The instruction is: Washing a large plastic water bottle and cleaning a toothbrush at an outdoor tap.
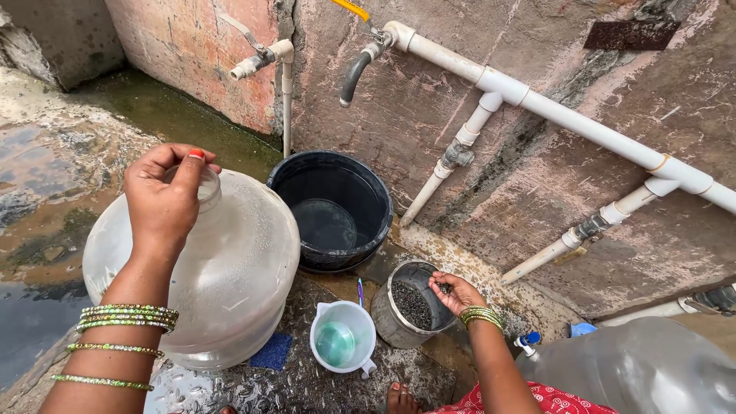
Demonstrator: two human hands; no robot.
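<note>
left hand (pixel 163 201) grips jug neck (pixel 205 184); right hand (pixel 454 292) pinches grit over pot (pixel 406 313).

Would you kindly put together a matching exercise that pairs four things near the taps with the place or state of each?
Things:
1. left hand
2. right hand
3. black bucket
4. white jug

Places or states:
A. below the curved tap, a little water inside
B. at the small grey pot of dark grains, pinching some
C. gripping the neck of the large clear bottle
D. on the ground between bottle and pot, greenish inside

Pairs: 1-C, 2-B, 3-A, 4-D
</note>
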